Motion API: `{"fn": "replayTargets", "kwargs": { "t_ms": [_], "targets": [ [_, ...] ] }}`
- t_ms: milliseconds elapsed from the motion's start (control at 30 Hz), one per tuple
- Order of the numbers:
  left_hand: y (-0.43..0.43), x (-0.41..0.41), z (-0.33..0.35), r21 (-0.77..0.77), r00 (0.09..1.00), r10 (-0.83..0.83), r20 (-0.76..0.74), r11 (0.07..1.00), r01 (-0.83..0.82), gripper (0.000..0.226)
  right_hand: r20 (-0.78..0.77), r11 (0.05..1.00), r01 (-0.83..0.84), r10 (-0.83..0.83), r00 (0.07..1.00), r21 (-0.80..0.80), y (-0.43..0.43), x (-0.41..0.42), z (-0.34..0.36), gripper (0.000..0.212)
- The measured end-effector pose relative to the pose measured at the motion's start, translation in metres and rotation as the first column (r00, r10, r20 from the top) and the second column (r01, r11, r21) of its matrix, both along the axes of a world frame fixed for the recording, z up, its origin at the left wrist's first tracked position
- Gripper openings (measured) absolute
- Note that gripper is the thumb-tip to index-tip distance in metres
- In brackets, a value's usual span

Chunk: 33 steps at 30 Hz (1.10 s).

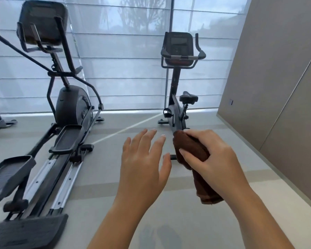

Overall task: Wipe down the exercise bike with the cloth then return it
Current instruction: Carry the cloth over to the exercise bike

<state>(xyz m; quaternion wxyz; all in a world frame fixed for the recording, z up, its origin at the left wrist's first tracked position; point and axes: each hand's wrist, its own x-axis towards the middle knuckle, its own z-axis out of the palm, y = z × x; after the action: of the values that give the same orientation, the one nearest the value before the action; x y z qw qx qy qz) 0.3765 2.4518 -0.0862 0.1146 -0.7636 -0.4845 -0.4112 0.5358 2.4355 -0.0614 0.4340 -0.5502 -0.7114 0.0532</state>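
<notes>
Brown cloth (192, 155) rolled in my right hand (214, 159), short of the exercise bike (176, 97); my left hand (144, 159) beside it, fingers spread.

Elliptical trainer (68, 108) left on grey floor (115, 194) (pale blinds (124, 69) behind).

Right hand (214, 159) grips a rolled brown cloth (192, 155) before the exercise bike (177, 97); left hand (144, 159) spread

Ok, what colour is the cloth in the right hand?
Dark brown. The head view shows the cloth rolled up and held by the right hand.
</notes>
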Motion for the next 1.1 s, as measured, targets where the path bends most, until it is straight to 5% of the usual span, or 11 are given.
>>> {"fn": "replayTargets", "kwargs": {
  "t_ms": [467, 1100],
  "targets": [
    [0.259, -0.029, -0.02, -0.083, 1.0, -0.03, -0.004, 0.996, 0.029, 0.039, -0.041, 0.996, 0.083, -0.084, 0.996, -0.029, 0.258, -0.028, -0.025, 0.039],
    [0.621, 0.092, -0.02, -0.089, 0.98, -0.192, -0.046, 0.978, 0.187, 0.037, -0.011, 0.975, 0.221, -0.222, 0.975, -0.03, 0.594, 0.092, -0.03, 0.037]
  ]
}}
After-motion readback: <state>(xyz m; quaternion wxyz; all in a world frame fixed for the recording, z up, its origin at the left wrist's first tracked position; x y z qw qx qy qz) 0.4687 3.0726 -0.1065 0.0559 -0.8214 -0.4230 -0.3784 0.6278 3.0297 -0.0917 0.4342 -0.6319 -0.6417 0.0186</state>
